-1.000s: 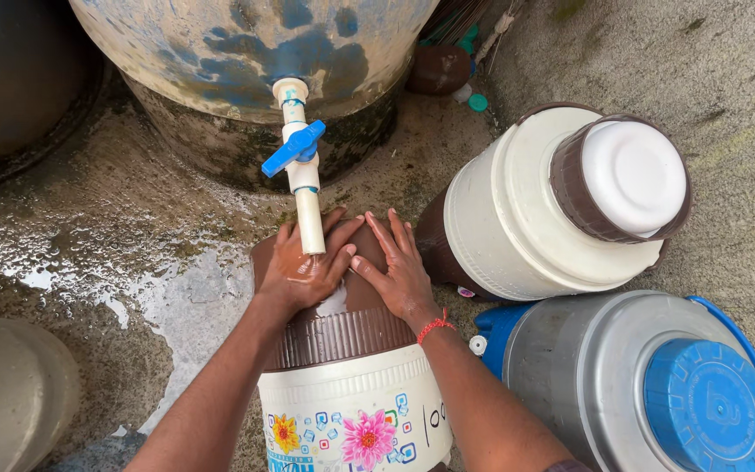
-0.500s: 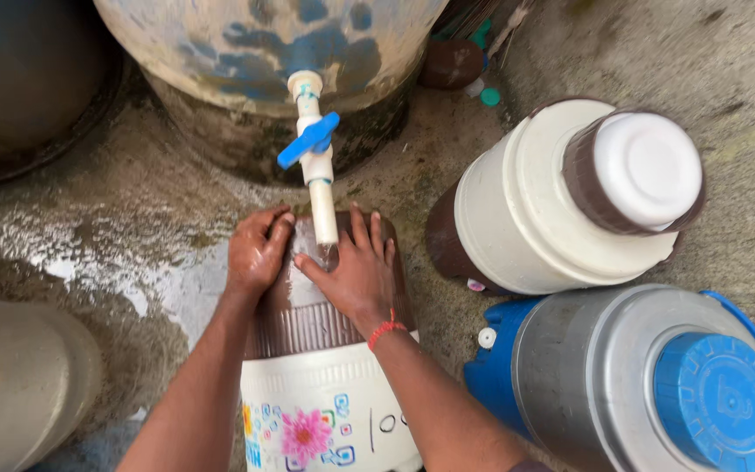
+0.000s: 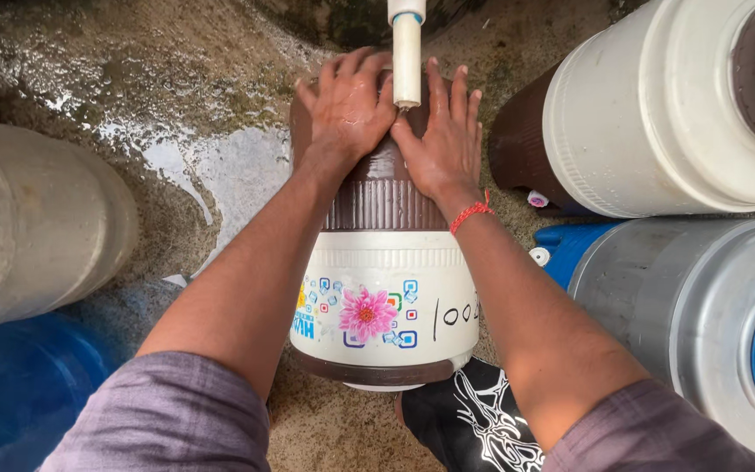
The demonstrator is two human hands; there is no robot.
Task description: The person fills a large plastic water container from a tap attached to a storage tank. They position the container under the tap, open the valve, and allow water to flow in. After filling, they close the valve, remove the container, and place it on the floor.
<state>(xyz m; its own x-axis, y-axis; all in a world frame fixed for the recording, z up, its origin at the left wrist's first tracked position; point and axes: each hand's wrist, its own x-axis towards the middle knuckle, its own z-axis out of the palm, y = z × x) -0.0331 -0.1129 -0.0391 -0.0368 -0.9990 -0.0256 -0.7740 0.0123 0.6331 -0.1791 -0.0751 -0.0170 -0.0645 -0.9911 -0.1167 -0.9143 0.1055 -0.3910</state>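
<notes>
While both palms lay flat, left hand [image 3: 349, 109] and right hand [image 3: 439, 140] pressed the brown lid [image 3: 377, 179] of the white jug [image 3: 386, 306] at centre, white pipe [image 3: 406, 57] at 12 o'clock between them.

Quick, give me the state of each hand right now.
Left hand: open, palm flat on the brown top of the water cooler jug.
Right hand: open, flat on the same top, beside the white spout.

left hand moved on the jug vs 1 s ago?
Yes. The left hand has slid up the brown top of the jug, from beside the white spout pipe to past its tip, fingers spread, flat beside the right hand.
</notes>
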